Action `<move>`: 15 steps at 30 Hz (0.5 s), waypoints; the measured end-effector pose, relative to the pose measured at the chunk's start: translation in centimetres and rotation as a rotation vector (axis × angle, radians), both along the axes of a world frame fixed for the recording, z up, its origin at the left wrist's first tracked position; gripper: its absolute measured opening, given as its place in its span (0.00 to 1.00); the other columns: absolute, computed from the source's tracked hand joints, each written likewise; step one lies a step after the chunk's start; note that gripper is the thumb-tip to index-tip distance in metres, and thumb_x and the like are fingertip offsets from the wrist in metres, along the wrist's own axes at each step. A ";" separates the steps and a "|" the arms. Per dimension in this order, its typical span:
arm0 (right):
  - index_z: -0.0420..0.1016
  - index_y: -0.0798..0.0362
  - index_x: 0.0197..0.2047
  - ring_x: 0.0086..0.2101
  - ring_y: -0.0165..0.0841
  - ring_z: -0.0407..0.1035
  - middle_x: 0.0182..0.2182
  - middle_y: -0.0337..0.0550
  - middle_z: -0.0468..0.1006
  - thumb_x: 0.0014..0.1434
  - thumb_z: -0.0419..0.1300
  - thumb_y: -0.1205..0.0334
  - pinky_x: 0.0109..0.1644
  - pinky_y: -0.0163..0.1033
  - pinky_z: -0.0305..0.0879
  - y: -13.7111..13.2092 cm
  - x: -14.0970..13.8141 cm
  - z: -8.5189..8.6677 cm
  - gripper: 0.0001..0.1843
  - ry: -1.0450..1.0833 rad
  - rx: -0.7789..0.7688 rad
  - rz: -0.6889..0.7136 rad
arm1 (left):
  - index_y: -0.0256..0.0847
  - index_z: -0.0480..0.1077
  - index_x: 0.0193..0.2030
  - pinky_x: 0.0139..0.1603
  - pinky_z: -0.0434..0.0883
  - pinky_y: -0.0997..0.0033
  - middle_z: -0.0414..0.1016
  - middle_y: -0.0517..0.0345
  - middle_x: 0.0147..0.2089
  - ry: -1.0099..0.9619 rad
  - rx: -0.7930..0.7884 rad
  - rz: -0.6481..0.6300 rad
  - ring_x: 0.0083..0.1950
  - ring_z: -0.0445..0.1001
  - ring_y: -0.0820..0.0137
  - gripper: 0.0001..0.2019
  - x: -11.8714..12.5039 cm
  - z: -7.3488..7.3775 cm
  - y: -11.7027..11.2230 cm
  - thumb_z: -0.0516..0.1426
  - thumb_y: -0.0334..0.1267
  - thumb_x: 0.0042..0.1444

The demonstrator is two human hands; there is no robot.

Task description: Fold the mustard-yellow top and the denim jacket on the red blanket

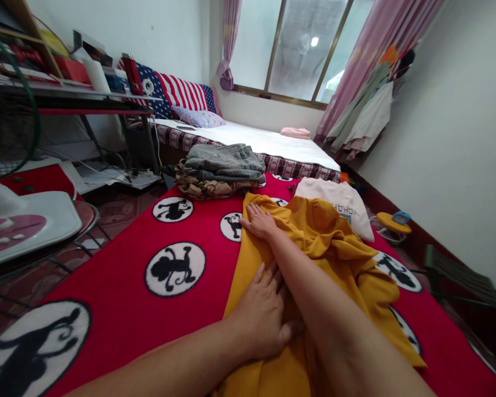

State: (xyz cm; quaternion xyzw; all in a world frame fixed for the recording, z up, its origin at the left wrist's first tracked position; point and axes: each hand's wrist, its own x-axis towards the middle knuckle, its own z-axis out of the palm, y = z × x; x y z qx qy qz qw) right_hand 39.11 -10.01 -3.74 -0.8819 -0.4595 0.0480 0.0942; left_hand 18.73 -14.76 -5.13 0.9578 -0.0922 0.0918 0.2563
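A mustard-yellow garment (339, 275) lies spread over a red blanket (119, 281) printed with black monkey figures in white circles. My left hand (262, 311) rests flat on the garment's near left part, fingers stretched forward. Farther off, my right hand (259, 220) presses with spread fingers on its far left corner, the right forearm crossing over the cloth. The garment's right side is bunched and wrinkled, with what looks like a sleeve toward the right. Some of the cloth is hidden under my forearms.
Folded grey and patterned clothes (223, 165) are stacked beyond the garment. A white printed shirt (330, 201) lies at the far right. A desk (103, 105) and a fan base (28, 226) stand left; a yellow stool (392, 222) and a dark folding chair (458, 275) are right.
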 end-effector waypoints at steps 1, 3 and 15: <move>0.48 0.58 0.72 0.69 0.42 0.40 0.71 0.51 0.45 0.66 0.48 0.43 0.70 0.58 0.39 -0.2 0.0 0.1 0.39 0.010 0.007 0.014 | 0.36 0.47 0.73 0.74 0.38 0.49 0.41 0.42 0.75 0.004 0.000 0.001 0.75 0.37 0.52 0.42 0.0 0.0 0.0 0.55 0.55 0.58; 0.56 0.58 0.69 0.68 0.43 0.47 0.69 0.53 0.51 0.64 0.54 0.46 0.69 0.52 0.45 -1.4 -0.2 0.8 0.37 0.032 0.052 0.081 | 0.35 0.48 0.73 0.74 0.38 0.49 0.41 0.42 0.75 0.015 0.000 -0.001 0.75 0.36 0.53 0.41 0.0 0.0 0.0 0.52 0.57 0.59; 0.81 0.52 0.37 0.33 0.39 0.75 0.33 0.43 0.82 0.40 0.65 0.67 0.35 0.36 0.66 -22.8 4.7 6.7 0.16 -0.154 0.121 -0.241 | 0.32 0.54 0.70 0.73 0.40 0.47 0.43 0.40 0.74 0.027 0.028 0.029 0.75 0.37 0.52 0.39 0.2 -0.3 -0.1 0.49 0.59 0.61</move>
